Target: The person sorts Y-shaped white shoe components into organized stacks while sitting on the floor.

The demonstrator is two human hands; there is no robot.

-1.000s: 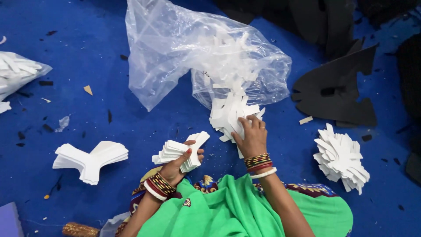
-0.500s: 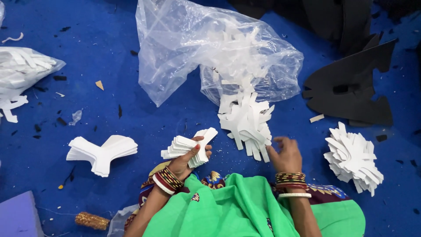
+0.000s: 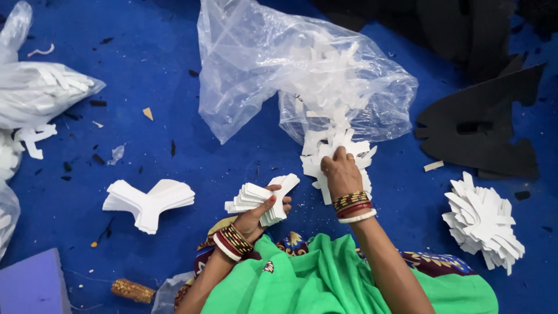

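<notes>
Left hand [image 3: 256, 216] gripping white cutouts [image 3: 260, 196], right hand [image 3: 342, 173] flat on loose pile [image 3: 334, 152], blue floor [image 3: 174, 116].

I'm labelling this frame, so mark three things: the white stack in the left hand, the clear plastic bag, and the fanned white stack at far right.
white stack [image 3: 260, 199], head view, middle of its top piece
clear plastic bag [image 3: 256, 64], head view, upper film
fanned stack [image 3: 482, 221], head view, centre

Hidden beneath right hand [image 3: 343, 173]: its fingertips, part of white cut-out pile [image 3: 325, 152]; purple block [image 3: 32, 286] cropped at frame's bottom-left corner.
</notes>
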